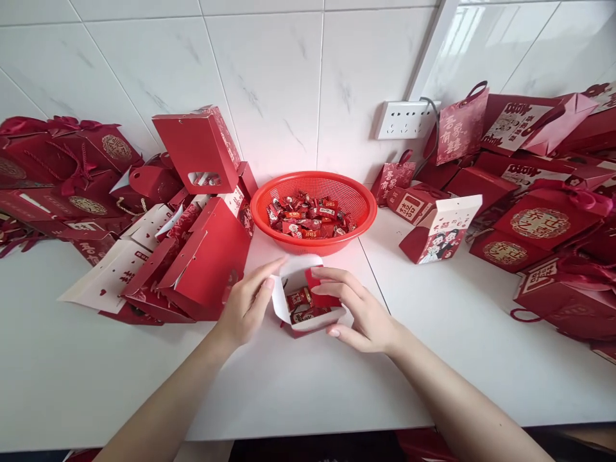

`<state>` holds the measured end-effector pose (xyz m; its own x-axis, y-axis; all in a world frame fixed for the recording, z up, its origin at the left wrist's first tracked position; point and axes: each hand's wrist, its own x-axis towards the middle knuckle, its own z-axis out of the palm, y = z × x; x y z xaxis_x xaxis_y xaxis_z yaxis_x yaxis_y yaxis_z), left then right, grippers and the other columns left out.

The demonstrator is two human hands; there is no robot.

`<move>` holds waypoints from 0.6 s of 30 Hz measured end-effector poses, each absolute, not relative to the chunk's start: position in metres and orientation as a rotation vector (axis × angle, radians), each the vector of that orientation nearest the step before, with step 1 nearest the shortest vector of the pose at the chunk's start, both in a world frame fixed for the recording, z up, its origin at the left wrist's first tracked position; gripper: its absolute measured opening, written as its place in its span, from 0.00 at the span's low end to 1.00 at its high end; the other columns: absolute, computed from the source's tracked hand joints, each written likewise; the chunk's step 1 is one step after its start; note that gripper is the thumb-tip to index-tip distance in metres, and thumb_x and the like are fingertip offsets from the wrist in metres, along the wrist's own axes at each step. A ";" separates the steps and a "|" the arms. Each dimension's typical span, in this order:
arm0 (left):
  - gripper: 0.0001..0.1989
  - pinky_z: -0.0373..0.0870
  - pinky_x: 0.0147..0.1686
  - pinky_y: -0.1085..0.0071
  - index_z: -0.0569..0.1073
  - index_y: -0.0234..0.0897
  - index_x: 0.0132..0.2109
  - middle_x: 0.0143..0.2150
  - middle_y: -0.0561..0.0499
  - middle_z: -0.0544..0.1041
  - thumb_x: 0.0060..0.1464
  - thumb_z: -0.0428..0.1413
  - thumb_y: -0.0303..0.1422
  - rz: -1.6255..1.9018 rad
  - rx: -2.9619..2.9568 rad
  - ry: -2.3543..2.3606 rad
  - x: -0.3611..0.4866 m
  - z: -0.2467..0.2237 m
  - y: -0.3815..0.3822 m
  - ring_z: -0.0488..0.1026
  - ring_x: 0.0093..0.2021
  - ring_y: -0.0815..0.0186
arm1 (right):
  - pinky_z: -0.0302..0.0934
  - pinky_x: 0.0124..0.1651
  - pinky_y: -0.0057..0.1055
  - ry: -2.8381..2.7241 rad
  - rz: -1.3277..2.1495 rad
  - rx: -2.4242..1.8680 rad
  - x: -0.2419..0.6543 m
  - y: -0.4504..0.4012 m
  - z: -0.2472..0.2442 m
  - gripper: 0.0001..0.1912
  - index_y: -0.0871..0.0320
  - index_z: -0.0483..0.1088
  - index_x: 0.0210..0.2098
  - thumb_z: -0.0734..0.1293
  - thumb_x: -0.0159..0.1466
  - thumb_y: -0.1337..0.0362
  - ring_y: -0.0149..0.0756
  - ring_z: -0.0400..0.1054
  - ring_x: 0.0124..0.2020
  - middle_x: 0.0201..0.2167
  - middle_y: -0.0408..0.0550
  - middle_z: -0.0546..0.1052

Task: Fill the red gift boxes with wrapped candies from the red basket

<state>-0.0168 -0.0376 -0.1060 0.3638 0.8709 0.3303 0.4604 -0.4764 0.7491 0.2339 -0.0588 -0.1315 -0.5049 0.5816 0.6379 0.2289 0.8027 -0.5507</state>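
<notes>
A small red box with white inner flaps stands open on the white table, with several wrapped candies inside. My left hand is at the box's left side, its thumb and index finger closed on the white left flap. On the right, my right hand has its fingers spread, the fingertips over a red flap and the thumb by the near right corner. Just behind the box sits a red plastic basket holding many wrapped red candies.
Stacked red and white boxes lean at the left, with ribboned bags behind. More gift boxes pile up at the right, near a small upright box. A power strip is on the tiled wall.
</notes>
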 end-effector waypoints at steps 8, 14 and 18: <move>0.31 0.71 0.52 0.59 0.63 0.38 0.64 0.60 0.40 0.71 0.65 0.40 0.54 0.929 1.655 1.044 -0.011 -0.140 -0.030 0.73 0.54 0.55 | 0.61 0.60 0.51 -2.110 0.615 -0.692 0.227 -0.059 -0.135 0.23 0.52 0.58 0.59 0.65 0.68 0.55 0.50 0.63 0.60 0.59 0.60 0.67; 0.26 0.63 0.61 0.54 0.57 0.40 0.65 0.62 0.38 0.66 0.66 0.44 0.48 1.217 1.729 0.935 0.000 -0.146 -0.040 0.64 0.64 0.54 | 0.65 0.49 0.46 -2.054 0.606 -0.704 0.229 -0.057 -0.136 0.17 0.54 0.64 0.47 0.62 0.68 0.48 0.48 0.66 0.48 0.45 0.57 0.70; 0.25 0.64 0.61 0.50 0.58 0.39 0.64 0.64 0.36 0.63 0.64 0.49 0.44 1.392 1.893 0.756 0.003 -0.146 -0.050 0.60 0.67 0.49 | 0.61 0.53 0.46 -2.138 0.663 -0.771 0.234 -0.056 -0.127 0.23 0.55 0.68 0.46 0.54 0.71 0.44 0.45 0.67 0.46 0.45 0.54 0.73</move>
